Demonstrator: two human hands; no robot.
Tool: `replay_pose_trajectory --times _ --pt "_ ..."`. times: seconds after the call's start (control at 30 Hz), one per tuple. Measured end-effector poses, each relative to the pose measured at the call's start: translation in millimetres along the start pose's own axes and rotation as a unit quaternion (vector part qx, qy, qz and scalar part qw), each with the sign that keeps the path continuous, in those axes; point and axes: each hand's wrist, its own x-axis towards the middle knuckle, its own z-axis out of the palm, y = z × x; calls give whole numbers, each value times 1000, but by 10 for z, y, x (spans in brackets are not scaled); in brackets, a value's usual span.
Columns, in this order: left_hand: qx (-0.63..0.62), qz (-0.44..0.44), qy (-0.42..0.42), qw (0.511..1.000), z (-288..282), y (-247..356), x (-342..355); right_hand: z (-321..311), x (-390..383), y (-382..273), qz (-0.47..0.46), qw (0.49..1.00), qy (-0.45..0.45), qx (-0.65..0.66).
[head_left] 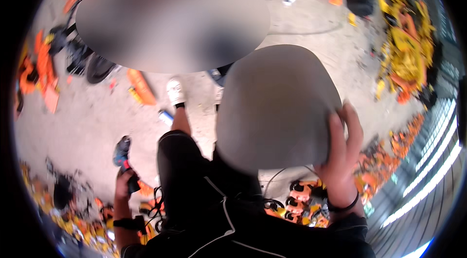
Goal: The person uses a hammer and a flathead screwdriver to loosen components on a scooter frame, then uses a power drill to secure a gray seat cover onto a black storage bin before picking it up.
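A large grey panel with rounded corners [279, 112] hangs in front of my body, smooth and slightly blurred. My right hand [340, 158] grips its right edge, with fingers curled over the rim; the thumb is hard to make out. Low on the left, my left hand [124, 182] is wrapped round the dark grip of a cordless drill [122, 153], which has a blue-grey body and a red patch. The drill points away from me, apart from the panel. My legs in black shorts [182, 160] show behind and beside the panel.
Yellow and orange parts [406, 53] are heaped at the right, with more orange parts [46, 73] at the left. A black round object [360, 0] lies far right. A blue and white can [166, 117] and an orange piece [140, 87] lie ahead. A blurred oval hides the far middle.
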Motion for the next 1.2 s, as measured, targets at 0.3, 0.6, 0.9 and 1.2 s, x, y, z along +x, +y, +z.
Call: replay_pose_trajectory --times 0.3,0.6,0.9,1.2 --pt "-83 -42 83 992 559 -1174 -550 1467 770 336 184 921 -329 -94" --pt "-210 -78 75 972 723 -2121 -553 1881 765 126 24 931 -301 -204" --pt "-252 -100 64 960 580 -2569 -285 2823 1448 -136 28 839 -382 -386" --pt "-264 -98 68 957 58 -2557 -120 4964 2532 -1330 93 770 -459 -433"
